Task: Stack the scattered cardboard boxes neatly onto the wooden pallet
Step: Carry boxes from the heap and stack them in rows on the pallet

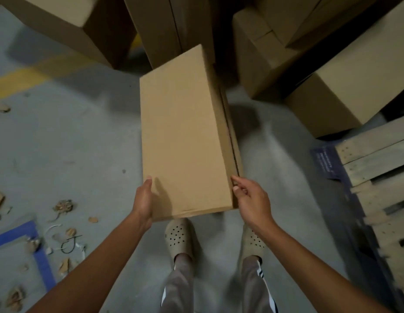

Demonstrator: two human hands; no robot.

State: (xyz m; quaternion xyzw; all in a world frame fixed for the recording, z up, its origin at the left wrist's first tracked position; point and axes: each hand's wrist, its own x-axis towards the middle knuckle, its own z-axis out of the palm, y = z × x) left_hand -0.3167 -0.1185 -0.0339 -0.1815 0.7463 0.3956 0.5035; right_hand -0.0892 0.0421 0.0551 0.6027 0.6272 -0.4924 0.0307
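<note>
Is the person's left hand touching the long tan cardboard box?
Touching. In the head view the left hand grips the near left edge of the long tan cardboard box, thumb on its top face.

Room to the left, blocked ahead.
Bare concrete floor (72, 143) open at left, scraps (63, 206) only. Ahead, stacked boxes (354, 75) block; held cardboard box (185, 132) fills centre; wooden pallet (377, 159) borders right.

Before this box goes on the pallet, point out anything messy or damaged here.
Torn cardboard scraps and a black wire loop litter the floor on the left; the wooden pallet has edge boards that look chipped.
</note>
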